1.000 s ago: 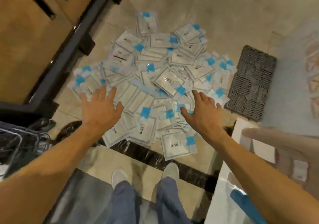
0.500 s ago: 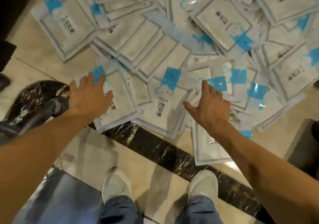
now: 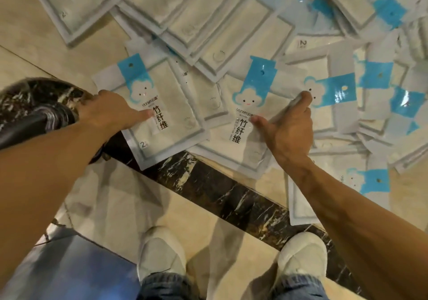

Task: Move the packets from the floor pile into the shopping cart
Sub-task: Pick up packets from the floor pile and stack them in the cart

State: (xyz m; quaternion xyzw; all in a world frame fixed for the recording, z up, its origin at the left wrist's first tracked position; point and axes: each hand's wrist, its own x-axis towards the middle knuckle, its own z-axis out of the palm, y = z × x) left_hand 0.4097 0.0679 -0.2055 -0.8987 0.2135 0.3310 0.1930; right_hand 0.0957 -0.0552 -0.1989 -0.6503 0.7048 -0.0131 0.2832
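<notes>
A big pile of flat white packets (image 3: pixel 231 22) with blue cloud tabs covers the floor ahead. My left hand (image 3: pixel 111 112) pinches the left edge of the nearest left packet (image 3: pixel 166 123), thumb on top and fingers tucked under the edge. My right hand (image 3: pixel 289 126) grips the right edge of the middle packet (image 3: pixel 245 105), with its thumb on the printed face and its fingers curled round the side. The cart's basket is out of view.
A black wheel-like part (image 3: pixel 39 119) sits at the left beside my left forearm. A dark marble strip (image 3: pixel 208 179) crosses the beige tile floor (image 3: pixel 129 207). My two white shoes (image 3: pixel 162 253) stand just behind it. More packets (image 3: pixel 370 184) lie at the right.
The view has dropped closer to the pile. Both hands went from lying flat over the packets to closing on the edges of two front packets.
</notes>
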